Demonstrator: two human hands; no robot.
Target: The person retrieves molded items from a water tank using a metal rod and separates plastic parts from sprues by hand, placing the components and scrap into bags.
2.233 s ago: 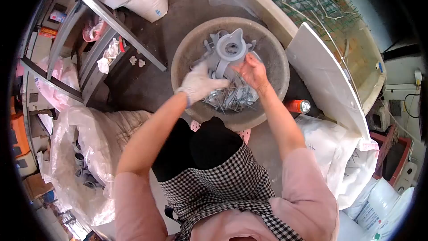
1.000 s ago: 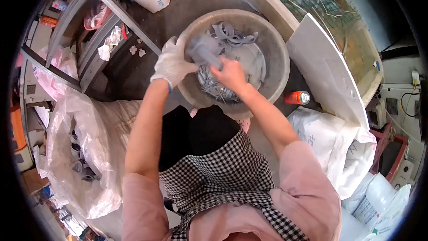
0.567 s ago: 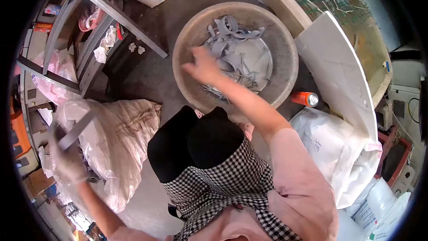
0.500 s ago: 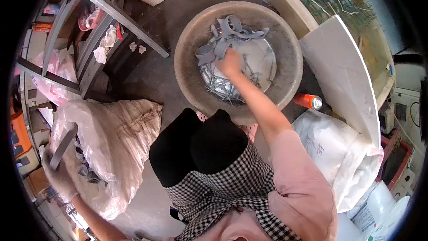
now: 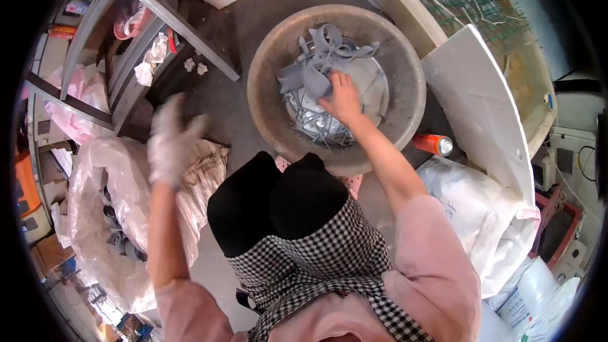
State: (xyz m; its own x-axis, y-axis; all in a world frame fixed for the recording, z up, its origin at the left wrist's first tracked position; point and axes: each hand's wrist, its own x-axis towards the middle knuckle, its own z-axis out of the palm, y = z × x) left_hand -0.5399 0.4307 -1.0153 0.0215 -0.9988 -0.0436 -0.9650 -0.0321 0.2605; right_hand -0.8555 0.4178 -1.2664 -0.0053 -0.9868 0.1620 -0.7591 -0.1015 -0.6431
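My right hand [image 5: 344,98] is inside the large round basin [image 5: 263,111], its thumb and fingers closed on the edge of a grey curved plastic piece [image 5: 315,82]. More grey ring-like pieces [image 5: 327,38] lie heaped beyond it. Thin grey sticks [image 5: 320,128] are scattered on the basin's floor, nearer to me. My left hand [image 5: 172,139], in a whitish glove, is smeared by motion but its fingers look spread, with nothing visible in them. It hangs above the right edge of a clear plastic bag [image 5: 130,164] that holds several grey parts [image 5: 116,239].
A metal frame [image 5: 171,22] stands at the upper left. Right of the basin are an orange spray can [image 5: 433,144], a white board [image 5: 481,101] and white sacks [image 5: 468,209]. Behind the board is a tub [image 5: 418,9] with green netting.
My left hand has swung from over the bag toward the basin, and the grey strip it held is gone from it. My right hand has shifted slightly, and the grey piece at it has turned.
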